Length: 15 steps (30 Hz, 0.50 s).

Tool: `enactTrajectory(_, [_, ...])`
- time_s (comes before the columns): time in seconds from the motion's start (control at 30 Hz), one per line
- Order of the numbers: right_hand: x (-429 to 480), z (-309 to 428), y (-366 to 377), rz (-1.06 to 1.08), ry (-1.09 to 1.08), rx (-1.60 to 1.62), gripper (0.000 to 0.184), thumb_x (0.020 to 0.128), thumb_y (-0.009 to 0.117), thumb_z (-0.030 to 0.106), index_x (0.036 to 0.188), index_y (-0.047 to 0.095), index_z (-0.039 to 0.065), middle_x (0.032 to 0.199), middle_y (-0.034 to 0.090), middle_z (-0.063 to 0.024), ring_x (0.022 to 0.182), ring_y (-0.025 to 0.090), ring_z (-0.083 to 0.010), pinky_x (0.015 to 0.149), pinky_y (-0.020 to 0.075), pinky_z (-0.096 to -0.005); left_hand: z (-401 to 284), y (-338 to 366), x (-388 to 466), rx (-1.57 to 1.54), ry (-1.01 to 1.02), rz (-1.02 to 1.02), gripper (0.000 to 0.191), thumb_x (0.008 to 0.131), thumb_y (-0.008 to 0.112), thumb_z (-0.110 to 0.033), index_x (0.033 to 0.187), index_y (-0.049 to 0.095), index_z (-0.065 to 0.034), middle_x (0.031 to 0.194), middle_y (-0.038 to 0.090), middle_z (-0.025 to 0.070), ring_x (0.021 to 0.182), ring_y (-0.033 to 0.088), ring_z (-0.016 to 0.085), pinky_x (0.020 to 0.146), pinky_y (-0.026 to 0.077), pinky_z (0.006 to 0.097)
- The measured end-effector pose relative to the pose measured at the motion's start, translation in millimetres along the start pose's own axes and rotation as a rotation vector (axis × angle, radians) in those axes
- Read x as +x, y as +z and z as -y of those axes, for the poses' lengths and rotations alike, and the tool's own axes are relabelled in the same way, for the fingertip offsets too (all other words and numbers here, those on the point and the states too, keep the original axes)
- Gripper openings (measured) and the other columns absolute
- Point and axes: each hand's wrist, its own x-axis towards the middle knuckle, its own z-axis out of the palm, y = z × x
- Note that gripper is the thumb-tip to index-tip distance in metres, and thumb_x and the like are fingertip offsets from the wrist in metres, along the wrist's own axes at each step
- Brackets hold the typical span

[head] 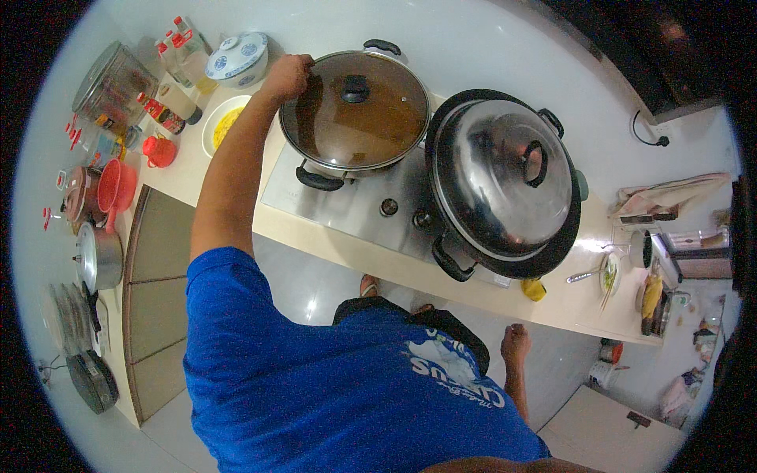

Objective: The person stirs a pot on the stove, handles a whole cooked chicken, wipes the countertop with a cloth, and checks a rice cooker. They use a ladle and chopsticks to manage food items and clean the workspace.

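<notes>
My left hand [290, 77] is at the far left rim of a wide pot, its fingers curled. Whether it grips anything there cannot be told. A glass lid [378, 136] with a black knob covers this pot, which stands on the left of a steel gas hob [349, 204]. Brown contents show through the glass. On the right of the hob sits a large black wok [508, 269] under a domed metal lid [485, 177]. My right hand [516, 340] hangs low beside my body, below the counter's front edge, with fingers curled in and nothing visible in it.
Left of the pot are a plate of yellow food [225, 127], a lidded blue-and-white bowl [238, 59], sauce bottles [162, 112] and a red strainer [116, 183]. A pressure cooker [97, 257] stands farther left. To the right lie a yellow cloth [533, 290] and a plate with chopsticks [609, 275].
</notes>
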Motion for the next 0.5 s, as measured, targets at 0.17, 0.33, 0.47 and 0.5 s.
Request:
enactTrajectory(0.17, [-6,-5,17,-0.059,-0.020,0.052,0.019,0.087,0.063,0.019,0.089,0.066,0.001,0.081,0.067,-0.0207,0.079,0.065,-0.0412,0.070,0.0505,-0.0475,-3,-3,10,0.041,0.035,0.069,0.028,0.078,0.062,-0.004,0.105,0.069,-0.0056,0.097,0.068,0.0238,0.093,0.067,0.041,0.082,0.054,0.0474])
enactTrajectory(0.33, [-1,8,11,-0.033,-0.061,-0.024,0.018,0.088,0.063,0.019,0.089,0.065,0.001,0.082,0.065,-0.0218,0.081,0.063,-0.0428,0.071,0.0494,-0.0499,-13,-11,11,0.113,0.094,0.082,0.034,0.076,0.066,-0.003,0.110,0.068,-0.0056,0.100,0.069,0.0227,0.096,0.067,0.039,0.085,0.055,0.0459])
enactTrajectory(0.47, [4,17,9,-0.015,-0.032,-0.037,0.017,0.088,0.062,0.018,0.089,0.065,0.001,0.083,0.065,-0.0217,0.082,0.062,-0.0432,0.071,0.0491,-0.0507,-15,-11,12,0.180,0.063,0.088,0.039,0.075,0.068,-0.004,0.114,0.066,-0.0063,0.101,0.069,0.0228,0.096,0.067,0.040,0.084,0.055,0.0459])
enactTrajectory(0.5, [3,13,12,-0.011,-0.040,-0.035,0.017,0.088,0.063,0.018,0.089,0.065,0.001,0.083,0.065,-0.0215,0.082,0.062,-0.0431,0.071,0.0492,-0.0506,-20,-14,12,0.180,0.053,0.091,0.040,0.075,0.069,-0.004,0.115,0.066,-0.0067,0.102,0.069,0.0228,0.095,0.068,0.039,0.084,0.055,0.0455])
